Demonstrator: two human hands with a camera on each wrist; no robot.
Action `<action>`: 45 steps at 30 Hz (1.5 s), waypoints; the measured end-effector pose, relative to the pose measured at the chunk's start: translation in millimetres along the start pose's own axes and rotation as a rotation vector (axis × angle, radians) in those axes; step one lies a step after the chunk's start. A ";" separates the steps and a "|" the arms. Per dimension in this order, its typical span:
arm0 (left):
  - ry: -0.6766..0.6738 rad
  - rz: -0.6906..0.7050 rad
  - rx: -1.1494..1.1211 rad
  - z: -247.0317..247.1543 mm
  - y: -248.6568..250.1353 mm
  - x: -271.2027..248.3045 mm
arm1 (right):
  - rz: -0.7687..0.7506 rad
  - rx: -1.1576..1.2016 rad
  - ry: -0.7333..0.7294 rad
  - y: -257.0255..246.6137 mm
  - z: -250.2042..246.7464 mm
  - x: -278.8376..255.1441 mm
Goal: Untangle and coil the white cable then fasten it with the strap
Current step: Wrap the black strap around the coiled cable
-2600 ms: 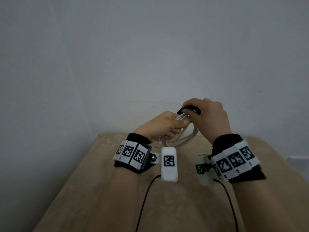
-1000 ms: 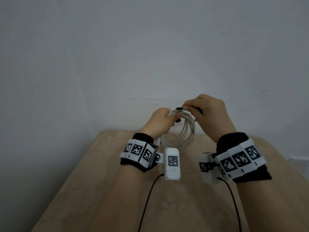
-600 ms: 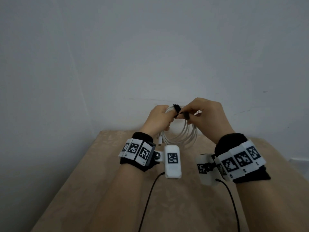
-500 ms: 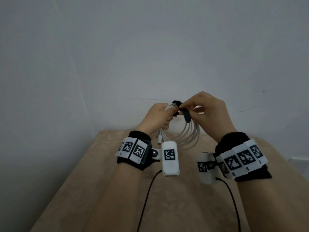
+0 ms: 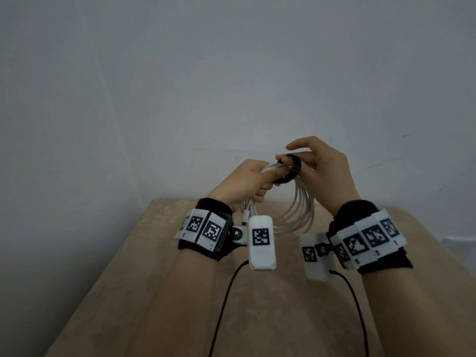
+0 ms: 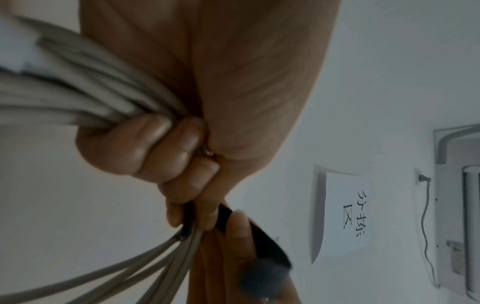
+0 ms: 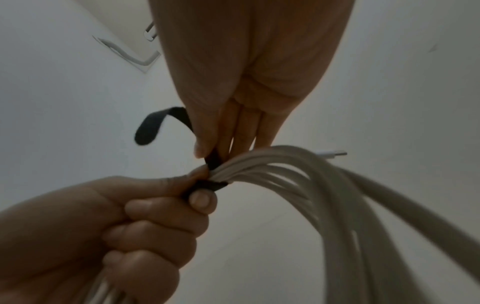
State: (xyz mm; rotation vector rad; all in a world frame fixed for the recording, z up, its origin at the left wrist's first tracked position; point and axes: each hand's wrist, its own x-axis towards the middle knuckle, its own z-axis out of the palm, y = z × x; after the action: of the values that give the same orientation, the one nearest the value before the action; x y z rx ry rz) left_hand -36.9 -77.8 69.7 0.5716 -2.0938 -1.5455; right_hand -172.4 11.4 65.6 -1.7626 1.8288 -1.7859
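The white cable (image 5: 302, 210) hangs in several loops above the table, held up between both hands. My left hand (image 5: 247, 184) grips the gathered top of the coil (image 7: 272, 164) in a fist (image 6: 166, 152), its thumb pressing one end of the black strap (image 7: 207, 185) against the strands. My right hand (image 5: 322, 168) pinches the black strap (image 5: 293, 168), which curves in a loop over the bundle; its free end (image 7: 150, 129) sticks up loose. A white plug (image 5: 246, 216) dangles below the left hand.
A beige patterned table (image 5: 159, 292) lies below the hands, against a pale wall. Black leads (image 5: 224, 300) run from the wrist cameras toward me. A paper sign (image 6: 348, 211) and a wall socket (image 6: 422, 178) show in the left wrist view.
The right hand has drawn the strap from a short tab into a loop round the top of the coil. Both hands stayed in the air at about the same height.
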 end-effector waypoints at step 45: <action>0.030 -0.195 -0.429 -10.8 1.7 1.6 | -0.118 0.080 -0.108 7.3 9.4 -7.1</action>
State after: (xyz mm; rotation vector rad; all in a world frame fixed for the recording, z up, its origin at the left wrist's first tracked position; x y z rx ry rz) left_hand -31.9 -86.5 74.3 0.6453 -1.6470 -2.0077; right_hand -168.2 7.9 52.8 -1.9328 1.6219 -1.7386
